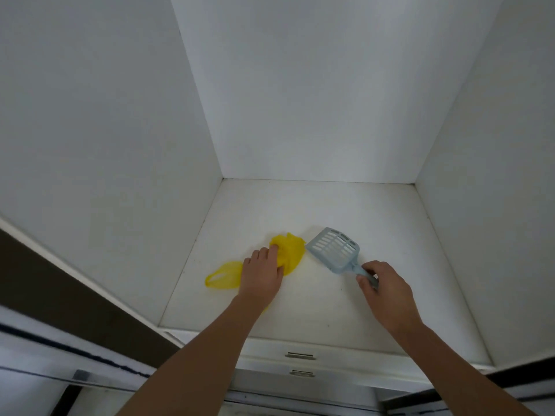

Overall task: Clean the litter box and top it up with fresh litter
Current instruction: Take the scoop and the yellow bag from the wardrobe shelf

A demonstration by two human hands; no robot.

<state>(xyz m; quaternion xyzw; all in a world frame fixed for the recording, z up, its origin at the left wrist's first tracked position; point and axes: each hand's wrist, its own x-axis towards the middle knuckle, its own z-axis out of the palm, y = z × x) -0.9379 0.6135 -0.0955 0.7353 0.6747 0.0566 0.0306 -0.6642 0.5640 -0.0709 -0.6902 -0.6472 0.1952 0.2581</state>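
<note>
Two hands: rested on the shelf (pixel 300 205).
Left hand (pixel 262 273): fingers curled into the yellow bag (pixel 289 250).
Right hand (pixel 383 285): fingers closed round the scoop (pixel 333 249) handle.
Scoop: lay flat, head pointed far-left, beside the bag.

On a white cabinet shelf (pixel 330 295), the left hand (pixel 262 273) grips a crumpled yellow bag (pixel 288 250) (one handle loop lies free), while the right hand (pixel 386 288) pinches the handle of a pale blue slotted scoop (pixel 333 249) lying beside it.

No lettering, label, brand, number or sign can be read on the pale blue slotted plastic scoop (pixel 333 249), the crumpled yellow plastic bag (pixel 290 252) or the white cupboard walls (pixel 315 100).
</note>
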